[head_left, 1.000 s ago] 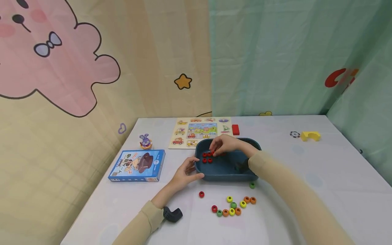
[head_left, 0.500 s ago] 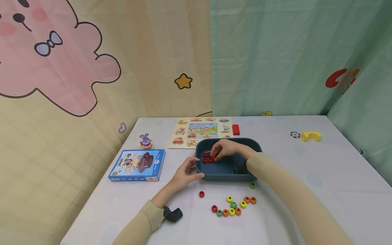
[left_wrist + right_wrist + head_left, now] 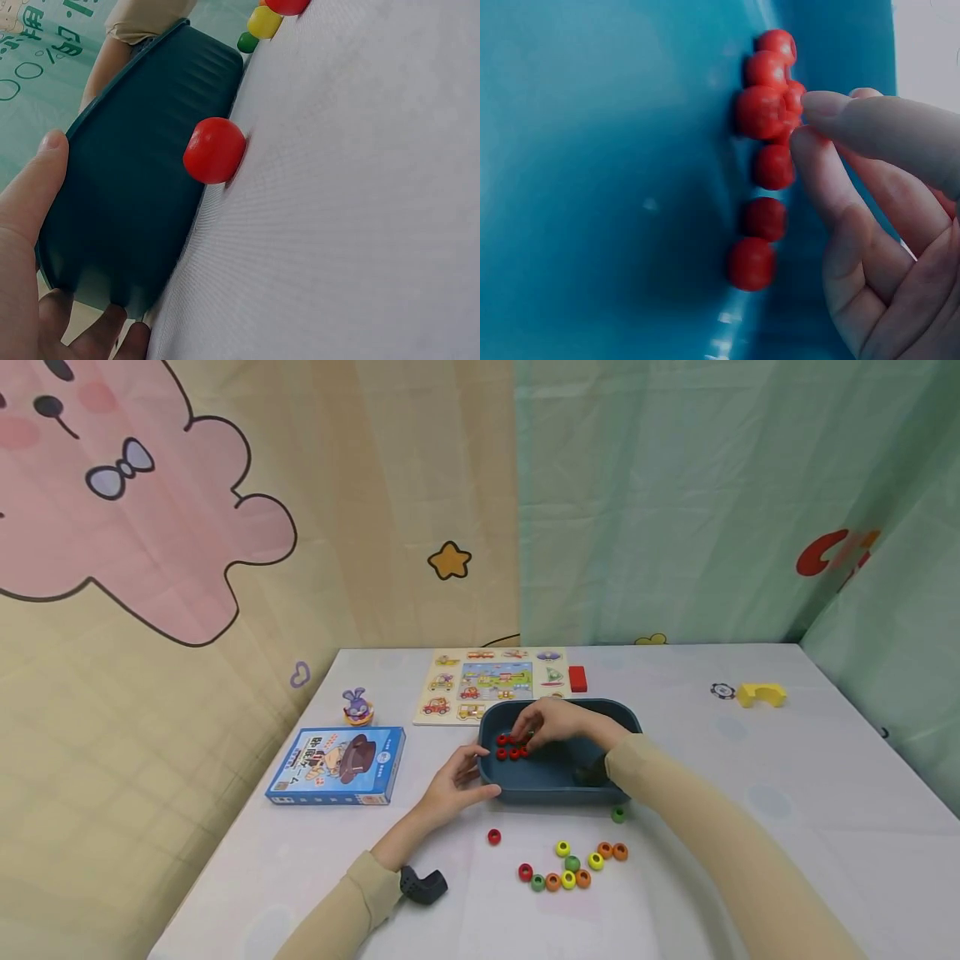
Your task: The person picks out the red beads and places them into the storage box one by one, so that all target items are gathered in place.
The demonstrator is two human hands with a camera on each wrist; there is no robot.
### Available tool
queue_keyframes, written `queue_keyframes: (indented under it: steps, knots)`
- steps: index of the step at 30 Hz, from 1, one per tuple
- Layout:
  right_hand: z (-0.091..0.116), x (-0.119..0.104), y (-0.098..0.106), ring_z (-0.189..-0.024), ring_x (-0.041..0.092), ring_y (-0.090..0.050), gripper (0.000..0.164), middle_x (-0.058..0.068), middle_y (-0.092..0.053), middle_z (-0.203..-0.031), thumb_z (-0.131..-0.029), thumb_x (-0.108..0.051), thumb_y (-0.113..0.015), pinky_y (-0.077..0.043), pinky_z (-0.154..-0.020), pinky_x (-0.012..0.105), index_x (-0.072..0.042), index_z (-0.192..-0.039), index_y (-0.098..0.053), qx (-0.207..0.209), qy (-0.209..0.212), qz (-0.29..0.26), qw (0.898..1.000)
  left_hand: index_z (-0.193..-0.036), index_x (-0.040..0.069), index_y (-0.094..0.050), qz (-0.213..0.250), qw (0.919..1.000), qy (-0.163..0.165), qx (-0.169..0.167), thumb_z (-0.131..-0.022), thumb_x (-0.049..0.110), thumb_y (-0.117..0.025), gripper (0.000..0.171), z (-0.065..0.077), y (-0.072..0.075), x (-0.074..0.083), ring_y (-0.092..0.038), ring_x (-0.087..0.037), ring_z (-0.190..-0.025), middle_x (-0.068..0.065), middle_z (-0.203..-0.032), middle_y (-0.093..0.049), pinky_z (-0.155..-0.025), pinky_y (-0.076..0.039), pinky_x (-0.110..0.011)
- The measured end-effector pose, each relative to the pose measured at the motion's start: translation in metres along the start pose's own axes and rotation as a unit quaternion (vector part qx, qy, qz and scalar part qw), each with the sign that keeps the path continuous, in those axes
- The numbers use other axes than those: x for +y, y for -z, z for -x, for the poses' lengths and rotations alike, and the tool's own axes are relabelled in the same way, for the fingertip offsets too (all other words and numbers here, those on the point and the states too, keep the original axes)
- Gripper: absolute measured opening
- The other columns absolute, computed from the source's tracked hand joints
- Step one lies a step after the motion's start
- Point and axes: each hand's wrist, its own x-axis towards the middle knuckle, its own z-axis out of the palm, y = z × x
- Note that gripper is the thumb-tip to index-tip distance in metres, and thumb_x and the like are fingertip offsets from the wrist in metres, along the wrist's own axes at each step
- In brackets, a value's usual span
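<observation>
A dark blue tray (image 3: 562, 794) holds several red beads (image 3: 513, 754) at its left end. My left hand (image 3: 447, 789) grips the tray's near left corner, thumb on the front wall and fingers along the left side, as the left wrist view shows. Inside the tray is my right hand (image 3: 558, 721). In the right wrist view its thumb (image 3: 900, 135) and index fingertip are at the beads, a small gap between them, with no bead seen held. The red beads (image 3: 760, 112) form an uneven row with a few bunched together. A red bead (image 3: 215, 151) sits outside, near the tray's front wall.
In front of the tray lie loose orange, yellow, green and red beads (image 3: 567, 879). A blue box (image 3: 337, 766) and a rabbit figure (image 3: 357, 707) stand left. Behind are a picture puzzle board (image 3: 442, 693) and red block (image 3: 577, 678). A yellow arch block (image 3: 761, 694) is far right.
A red bead that my right fingers held now rests at the end of the front row in the tray. The right fingers have shifted slightly up and left. My left hand has stayed put.
</observation>
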Motion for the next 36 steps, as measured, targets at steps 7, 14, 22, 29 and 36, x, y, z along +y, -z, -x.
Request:
queue_keyframes:
  steps: [7, 14, 22, 29, 36]
  knots:
    - [0.024, -0.036, 0.021, -0.081, 0.013, -0.061, 0.03, 0.007, -0.063, -0.103, -0.079, -0.014, -0.068, -0.052, -0.072, 0.028, -0.005, -0.107, -0.062, 0.04, 0.047, 0.005, 0.998, -0.122, 0.003, -0.04, 0.003, 1.0, -0.004, 0.002, -0.079, 0.017, -0.068, 0.053, 0.001, 0.0, 0.001, -0.037, -0.027, -0.123, -0.015, -0.141, -0.029, -0.1, -0.032, -0.043]
    - [0.063, -0.079, 0.016, -0.075, 0.017, -0.059, 0.028, 0.009, -0.063, -0.1, -0.08, -0.021, -0.067, -0.052, -0.069, 0.032, -0.01, -0.106, -0.062, 0.094, 0.128, -0.036, 0.987, -0.121, 0.004, -0.04, 0.003, 1.0, -0.008, 0.003, -0.079, 0.017, -0.068, 0.052, 0.001, 0.0, 0.001, -0.037, -0.027, -0.123, -0.014, -0.14, -0.031, -0.1, -0.032, -0.043]
    - [0.094, -0.079, -0.042, -0.073, 0.01, -0.058, 0.02, -0.001, -0.064, -0.094, -0.082, -0.018, -0.066, -0.05, -0.059, 0.026, -0.012, -0.101, -0.063, 0.068, 0.212, -0.045, 0.974, -0.121, 0.001, -0.04, -0.002, 0.9998, -0.018, 0.004, -0.079, 0.015, -0.068, 0.052, 0.0, -0.001, -0.001, -0.037, -0.031, -0.122, -0.018, -0.14, -0.029, -0.099, -0.033, -0.045]
    - [0.099, -0.063, -0.087, -0.082, 0.011, -0.058, 0.021, 0.002, -0.064, -0.095, -0.082, -0.019, -0.066, -0.051, -0.065, 0.026, -0.014, -0.102, -0.062, 0.017, 0.199, -0.058, 0.978, -0.122, -0.002, -0.039, -0.006, 0.9998, -0.017, 0.003, -0.079, 0.017, -0.068, 0.055, 0.0, 0.0, -0.001, -0.036, -0.028, -0.124, -0.018, -0.142, -0.025, -0.099, -0.033, -0.044]
    - [0.097, -0.054, -0.114, -0.082, 0.01, -0.055, 0.029, -0.006, -0.063, -0.094, -0.079, -0.032, -0.067, -0.048, -0.068, 0.022, -0.018, -0.104, -0.062, -0.005, 0.174, -0.025, 0.984, -0.121, 0.001, -0.04, -0.009, 0.9998, -0.017, 0.007, -0.078, 0.017, -0.069, 0.054, 0.0, -0.001, -0.002, -0.037, -0.027, -0.123, -0.018, -0.142, -0.025, -0.099, -0.033, -0.044]
